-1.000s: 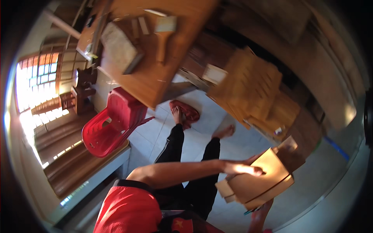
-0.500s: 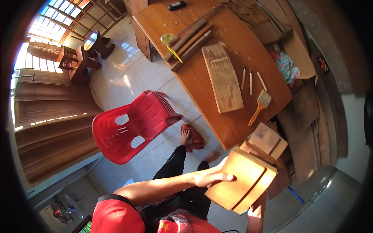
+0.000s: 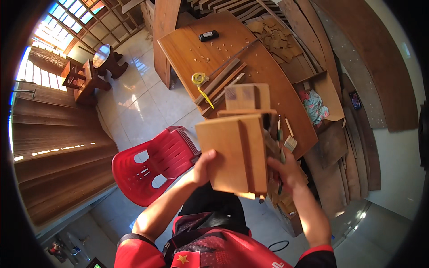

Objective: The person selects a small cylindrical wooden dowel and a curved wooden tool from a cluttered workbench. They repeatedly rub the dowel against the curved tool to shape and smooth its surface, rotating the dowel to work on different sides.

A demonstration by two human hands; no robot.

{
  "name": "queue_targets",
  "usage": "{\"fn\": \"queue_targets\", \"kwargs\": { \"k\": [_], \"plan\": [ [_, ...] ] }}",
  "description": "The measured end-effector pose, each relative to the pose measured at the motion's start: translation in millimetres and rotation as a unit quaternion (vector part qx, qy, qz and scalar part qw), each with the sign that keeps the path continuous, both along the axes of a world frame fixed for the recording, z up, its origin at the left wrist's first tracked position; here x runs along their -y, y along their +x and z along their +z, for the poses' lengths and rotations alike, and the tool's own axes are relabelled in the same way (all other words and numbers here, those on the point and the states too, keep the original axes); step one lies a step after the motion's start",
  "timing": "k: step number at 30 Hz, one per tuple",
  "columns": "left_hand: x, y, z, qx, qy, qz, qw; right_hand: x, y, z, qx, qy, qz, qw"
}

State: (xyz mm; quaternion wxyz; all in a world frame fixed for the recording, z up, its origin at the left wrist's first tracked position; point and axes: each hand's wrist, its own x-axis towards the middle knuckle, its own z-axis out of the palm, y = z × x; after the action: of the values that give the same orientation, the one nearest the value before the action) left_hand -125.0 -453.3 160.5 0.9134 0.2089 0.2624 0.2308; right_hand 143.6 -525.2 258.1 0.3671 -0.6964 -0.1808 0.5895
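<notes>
Gripping a wooden box (image 3: pixel 232 152) from both sides, the person holds it up at chest height, right in the middle of the view, in front of the near edge of the worktop (image 3: pixel 187 49). Left hand (image 3: pixel 203 167) clamps the box's lower left edge, thumb on the pale face, fingers wrapped behind. Right hand (image 3: pixel 286 172) presses on the right side, fingers closed against the box's darker edge. A raised strip runs down the face, and a smaller block (image 3: pixel 243 97) sticks up at the top.

Just behind the box, on the worktop, wooden slats (image 3: pixel 221 82) lie at an angle, with a yellow tape measure (image 3: pixel 199 80) just beside them. A brush (image 3: pixel 290 143) peeks out right of the box. Farther back sits a small black object (image 3: pixel 208 35), and wood scraps (image 3: pixel 272 35) are strewn at the far right corner.

Left of the hands, a red plastic chair (image 3: pixel 154 165) stands on the tiled floor (image 3: pixel 138 102). To the right, a cardboard box (image 3: pixel 319 96) holds cloth, among planks (image 3: pixel 353 71) leaning by the wall.
</notes>
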Motion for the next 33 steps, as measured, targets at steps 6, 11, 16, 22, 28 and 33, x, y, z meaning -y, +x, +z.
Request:
{"fn": "queue_targets", "kwargs": {
  "k": [6, 11, 16, 22, 28, 33],
  "plan": [
    [-112.4, -27.1, 11.5, -0.062, 0.045, 0.154, 0.985, -147.9, -16.7, 28.7, -0.050, 0.067, 0.132, 0.988],
    [-232.1, -66.7, 33.2, -0.158, 0.051, 0.214, 0.963, -280.7, -54.3, 7.2, -0.065, 0.110, 0.156, 0.979],
    [-367.3, -108.5, 2.8, -0.242, 0.039, 0.198, 0.949, -408.3, -90.0, -56.8, -0.137, 0.085, 0.144, 0.976],
    [-514.6, -134.7, -64.0, -0.291, 0.034, 0.110, 0.950, -515.0, -113.2, -147.7, -0.208, 0.042, 0.080, 0.974],
    [-593.4, -138.5, -151.2, -0.326, 0.026, 0.126, 0.937, -574.8, -98.8, -189.6, -0.194, 0.018, 0.022, 0.981],
    [-619.4, -124.9, -167.4, -0.276, -0.016, 0.039, 0.960, -583.6, -82.6, -200.6, -0.201, -0.011, 0.015, 0.979]
  ]
}}
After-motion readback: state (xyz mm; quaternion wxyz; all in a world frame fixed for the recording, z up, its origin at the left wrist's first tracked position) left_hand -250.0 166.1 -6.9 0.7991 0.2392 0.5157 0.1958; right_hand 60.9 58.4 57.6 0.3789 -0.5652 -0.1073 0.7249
